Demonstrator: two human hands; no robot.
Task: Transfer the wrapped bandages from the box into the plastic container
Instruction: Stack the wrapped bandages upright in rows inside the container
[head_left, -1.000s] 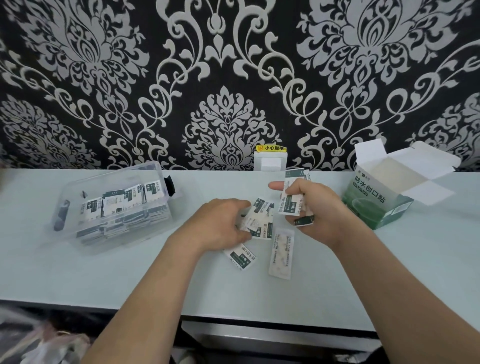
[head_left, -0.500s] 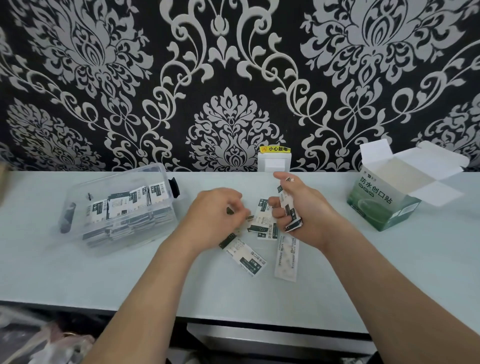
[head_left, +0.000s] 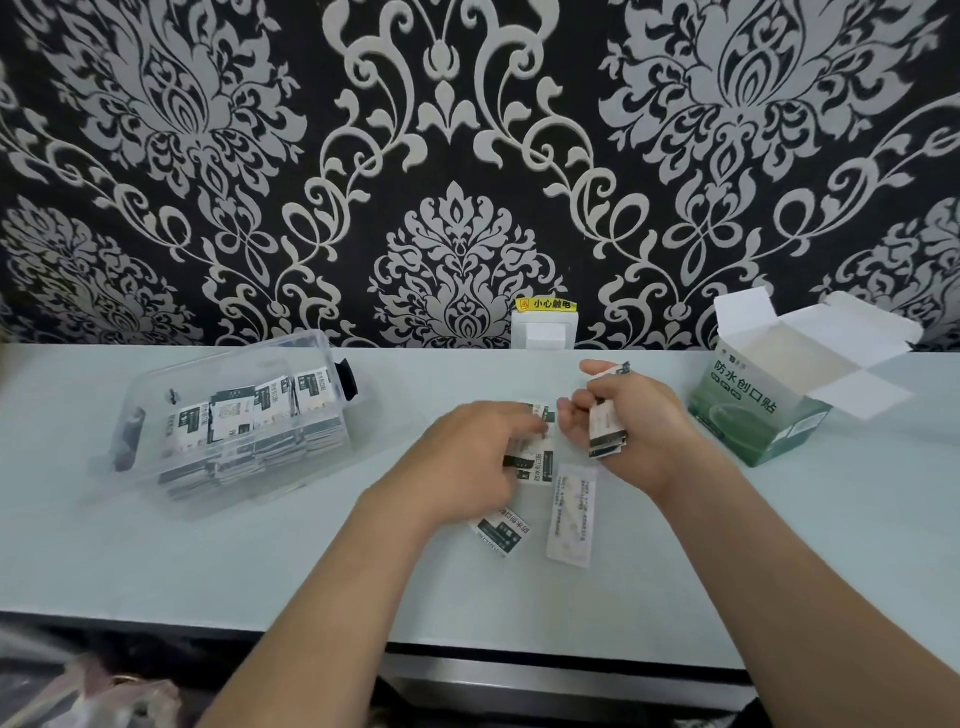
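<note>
Several wrapped bandages (head_left: 535, 462) lie loose on the pale table between my hands. My left hand (head_left: 472, 462) rests palm down on them, fingertips pinching one wrapper at the pile. My right hand (head_left: 639, 431) holds a small stack of wrapped bandages (head_left: 605, 431) upright between thumb and fingers. One bandage (head_left: 501, 532) sits by my left wrist, and a long white strip (head_left: 570, 514) lies beside it. The clear plastic container (head_left: 156, 467) at the left holds many wrapped bandages. The green box (head_left: 753, 421) stands open at the right.
A white wall socket (head_left: 543, 330) with a yellow warning label sits at the back of the table. The table's front edge (head_left: 208, 621) runs close to me, with plastic bags (head_left: 88, 696) below at the lower left. Patterned wallpaper fills the background.
My right hand has turned its stack edge-on and shifted slightly right. My left hand has slid over the loose pile and now covers more of it.
</note>
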